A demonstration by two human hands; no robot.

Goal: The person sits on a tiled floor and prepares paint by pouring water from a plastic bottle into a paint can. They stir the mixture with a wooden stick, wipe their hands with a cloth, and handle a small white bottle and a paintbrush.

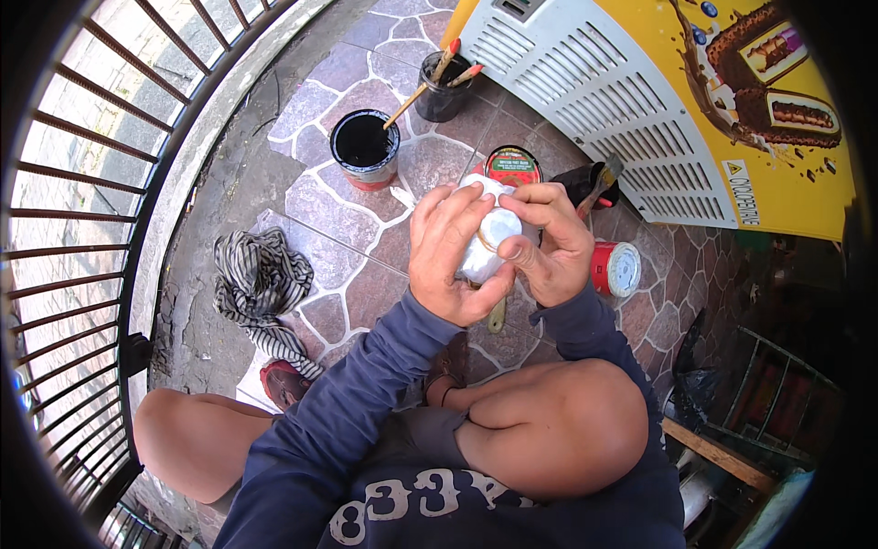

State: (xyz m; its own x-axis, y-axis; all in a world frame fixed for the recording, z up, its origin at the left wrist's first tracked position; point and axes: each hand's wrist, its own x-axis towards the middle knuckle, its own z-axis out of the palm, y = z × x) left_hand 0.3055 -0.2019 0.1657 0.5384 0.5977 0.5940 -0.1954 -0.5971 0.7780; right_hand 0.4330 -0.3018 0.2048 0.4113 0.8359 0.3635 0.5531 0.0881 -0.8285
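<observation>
White bundle [500, 228], mid-frame, gripped between the curled fingers of the left hand [446, 245] and right hand [556, 245]. I note a barred railing [133, 247] bounding the left of the frame and a vented yellow-and-grey cabinet [594, 82] the upper right; stone-patterned floor [320, 206] extends between these edges. Bundle smooth, rounded, tan-banded. Striped cloth [261, 274], crumpled, at centre left; black-filled can [370, 176], cylindrical, at upper centre.

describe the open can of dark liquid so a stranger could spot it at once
Start at the yellow-and-grey machine, upper right, then find the black pot of red-tipped handles beside it. Just lower left stands the open can, set apart by dark liquid across its wider mouth.
</observation>
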